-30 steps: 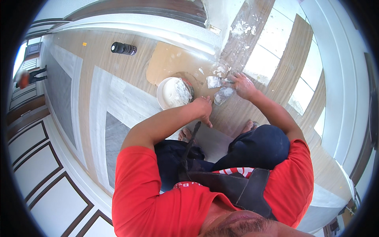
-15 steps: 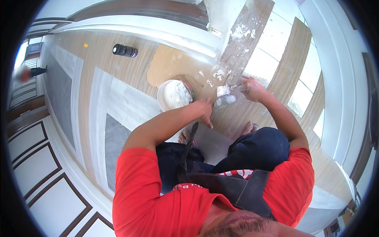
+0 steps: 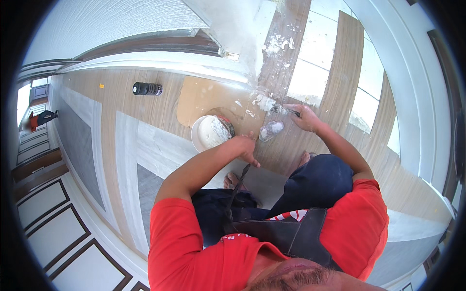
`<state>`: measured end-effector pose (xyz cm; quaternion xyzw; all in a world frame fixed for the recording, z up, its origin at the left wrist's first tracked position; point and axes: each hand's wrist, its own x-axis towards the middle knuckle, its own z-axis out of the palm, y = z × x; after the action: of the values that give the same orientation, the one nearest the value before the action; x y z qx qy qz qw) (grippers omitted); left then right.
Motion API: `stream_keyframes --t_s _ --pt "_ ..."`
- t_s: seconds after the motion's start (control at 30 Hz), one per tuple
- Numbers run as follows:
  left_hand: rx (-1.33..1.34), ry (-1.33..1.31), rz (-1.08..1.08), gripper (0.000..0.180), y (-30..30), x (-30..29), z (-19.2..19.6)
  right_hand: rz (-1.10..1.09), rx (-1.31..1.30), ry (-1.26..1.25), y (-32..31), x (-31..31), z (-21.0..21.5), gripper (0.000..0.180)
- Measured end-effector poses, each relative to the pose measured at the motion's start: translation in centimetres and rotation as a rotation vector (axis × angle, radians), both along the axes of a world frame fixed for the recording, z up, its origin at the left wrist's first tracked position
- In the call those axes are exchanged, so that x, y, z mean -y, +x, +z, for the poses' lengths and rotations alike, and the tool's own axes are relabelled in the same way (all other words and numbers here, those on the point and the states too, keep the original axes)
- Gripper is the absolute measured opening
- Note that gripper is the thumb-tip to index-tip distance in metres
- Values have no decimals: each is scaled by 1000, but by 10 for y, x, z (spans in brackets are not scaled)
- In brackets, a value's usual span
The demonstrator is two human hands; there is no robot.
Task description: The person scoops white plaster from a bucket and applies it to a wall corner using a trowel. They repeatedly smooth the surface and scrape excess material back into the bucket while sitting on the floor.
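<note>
1. Far left: a second person (image 3: 39, 119), small in view, standing well apart from the work.
2. Dark bottle (image 3: 147, 88) lying on its side on the wood-look floor (image 3: 121, 99).
3. Tan board (image 3: 191, 99) flat on the floor, rounded corner facing left.
4. White bowl (image 3: 195, 138) just below the board, holding white paste (image 3: 210, 131).
5. Left hand (image 3: 246, 148) near the bowl's right side, fingers loosely bent; whether it grasps anything cannot be determined.
6. Paste-smeared blade (image 3: 272, 129) right of the left hand; its handle is not discernible.
7. Scraper (image 3: 282, 110) above that blade, beside scattered white residue (image 3: 264, 101).
8. Right hand (image 3: 306, 118) grasping the scraper's dark handle.
9. White tiles (image 3: 309, 80) beyond.
</note>
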<state>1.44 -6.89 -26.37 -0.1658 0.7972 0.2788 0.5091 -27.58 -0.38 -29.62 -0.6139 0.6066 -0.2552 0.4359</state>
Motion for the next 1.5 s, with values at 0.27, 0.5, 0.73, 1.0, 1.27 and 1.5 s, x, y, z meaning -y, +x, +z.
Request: stream_keyframes --t_s 0.27,0.5,0.73,1.0,1.27,1.5 --pt "36 81 83 137 -4 1 18 -131 25 147 13 -12 -18 49" --pt "-94 90 147 124 -17 25 76 -465 -181 -18 -4 7 -21 47" --pt "-309 27 312 116 7 48 139 -430 -361 50 -6 21 2 42" --pt "-369 -13 529 109 52 26 226 -377 -483 108 -49 123 -11 38" --pt "-289 -89 724 110 78 2 272 -185 -670 34 -83 230 35 37" --pt "-399 -53 930 105 94 10 259 -286 -725 145 -120 187 22 39"
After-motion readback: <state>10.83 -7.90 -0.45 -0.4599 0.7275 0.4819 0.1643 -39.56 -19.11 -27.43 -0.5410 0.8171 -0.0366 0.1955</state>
